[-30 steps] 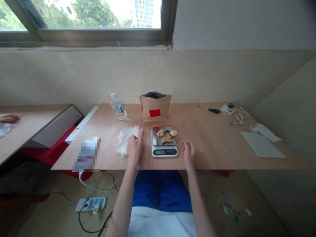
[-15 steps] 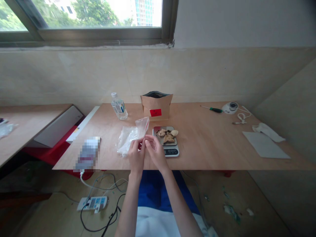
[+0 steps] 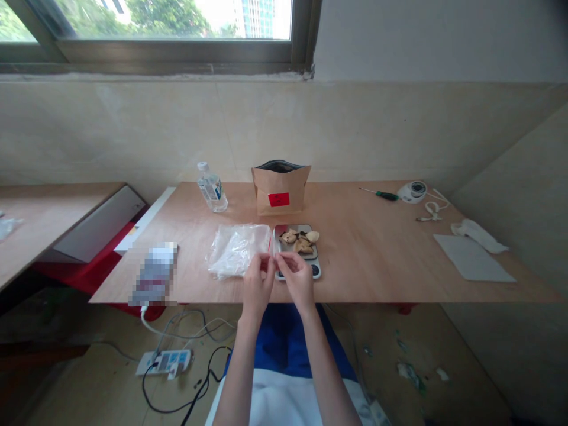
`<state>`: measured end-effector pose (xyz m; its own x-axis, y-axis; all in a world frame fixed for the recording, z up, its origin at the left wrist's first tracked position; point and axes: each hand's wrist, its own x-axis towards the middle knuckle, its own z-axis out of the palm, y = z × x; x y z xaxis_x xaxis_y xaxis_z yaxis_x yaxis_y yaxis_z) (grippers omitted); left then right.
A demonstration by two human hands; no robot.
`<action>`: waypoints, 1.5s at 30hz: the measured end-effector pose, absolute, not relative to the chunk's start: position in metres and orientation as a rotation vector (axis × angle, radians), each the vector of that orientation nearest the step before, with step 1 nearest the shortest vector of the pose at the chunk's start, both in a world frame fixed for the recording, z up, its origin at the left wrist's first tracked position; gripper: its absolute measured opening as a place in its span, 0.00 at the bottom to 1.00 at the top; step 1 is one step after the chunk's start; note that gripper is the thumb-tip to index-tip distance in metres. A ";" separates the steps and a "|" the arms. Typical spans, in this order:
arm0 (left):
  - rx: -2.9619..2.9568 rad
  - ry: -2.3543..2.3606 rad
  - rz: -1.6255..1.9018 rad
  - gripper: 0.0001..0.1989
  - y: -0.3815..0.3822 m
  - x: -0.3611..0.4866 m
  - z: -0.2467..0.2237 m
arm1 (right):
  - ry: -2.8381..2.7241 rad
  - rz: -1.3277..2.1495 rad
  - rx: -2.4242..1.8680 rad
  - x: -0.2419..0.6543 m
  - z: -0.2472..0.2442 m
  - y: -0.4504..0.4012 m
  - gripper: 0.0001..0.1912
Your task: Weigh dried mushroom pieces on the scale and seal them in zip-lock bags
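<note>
A clear plastic zip bag (image 3: 239, 248) with a red line along its right edge spreads over the table to the left of the scale. At the near end of that edge my left hand (image 3: 258, 281) pinches the bag. Opposite it, fingertips almost meeting, my right hand (image 3: 296, 277) is closed in a pinch on the same edge. Beneath and behind the right hand, a small digital kitchen scale (image 3: 315, 255) bears several brown and pale dried pieces (image 3: 302, 244). My right hand covers part of its front panel.
Behind the scale stands an open kraft paper pouch (image 3: 288, 177) with a red label. A water bottle (image 3: 213, 189) is left of it, a blurred phone (image 3: 155, 275) at front left. Far right are a screwdriver (image 3: 386, 196), a white camera (image 3: 412, 191) and a white sheet (image 3: 474, 257).
Both hands have shifted right and slightly down, with the bag's edge between them. The bag's raised corner has come down, and its red line now runs nearly straight beside the scale.
</note>
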<state>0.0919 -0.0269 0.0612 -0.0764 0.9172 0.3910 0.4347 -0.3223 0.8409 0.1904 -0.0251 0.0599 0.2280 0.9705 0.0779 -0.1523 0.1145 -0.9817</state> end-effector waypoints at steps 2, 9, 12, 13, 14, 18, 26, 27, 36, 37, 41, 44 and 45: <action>1.710 1.575 1.404 0.05 -0.028 0.088 0.067 | -0.895 0.963 -1.153 0.201 0.061 -0.025 0.13; 1.742 1.618 1.502 0.08 -0.036 0.078 0.094 | -0.839 0.879 -1.165 0.245 0.075 -0.028 0.13; 1.776 1.456 1.587 0.06 -0.039 0.082 0.103 | -0.961 0.915 -1.154 0.253 0.089 -0.032 0.12; 1.799 1.425 1.598 0.07 -0.039 0.082 0.104 | -1.020 0.934 -1.161 0.255 0.093 -0.032 0.11; 1.828 1.400 1.584 0.11 -0.038 0.082 0.105 | -1.086 0.955 -1.170 0.258 0.097 -0.032 0.11; 1.947 1.291 1.359 0.26 -0.026 0.075 0.098 | -1.340 1.078 -1.176 0.271 0.106 -0.025 0.09; 1.361 1.118 1.448 0.12 -0.008 0.089 0.068 | -1.435 0.796 -1.271 0.290 0.075 0.026 0.14; 1.307 1.118 1.470 0.12 -0.009 0.091 0.066 | -1.427 0.643 -1.347 0.293 0.065 0.034 0.14; 1.161 1.153 1.538 0.13 -0.008 0.092 0.054 | -1.503 0.591 -1.464 0.301 0.021 0.056 0.10; 1.151 1.151 1.540 0.12 -0.007 0.093 0.054 | -1.470 0.585 -1.469 0.301 0.023 0.055 0.10; 1.120 1.154 1.550 0.11 -0.005 0.096 0.054 | -1.231 0.553 -1.391 0.299 0.046 0.049 0.15; 1.106 1.141 1.498 0.12 -0.005 0.099 0.056 | -1.141 0.543 -1.234 0.292 0.085 0.034 0.16; 1.096 1.131 1.477 0.12 -0.005 0.100 0.056 | -1.174 0.557 -1.202 0.289 0.100 0.027 0.16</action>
<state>0.1002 -0.0053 0.0563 -0.1540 0.9826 0.1039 -0.1561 -0.1280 0.9794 0.2888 0.0268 0.0995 0.3545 0.8480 0.3941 0.2312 0.3289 -0.9156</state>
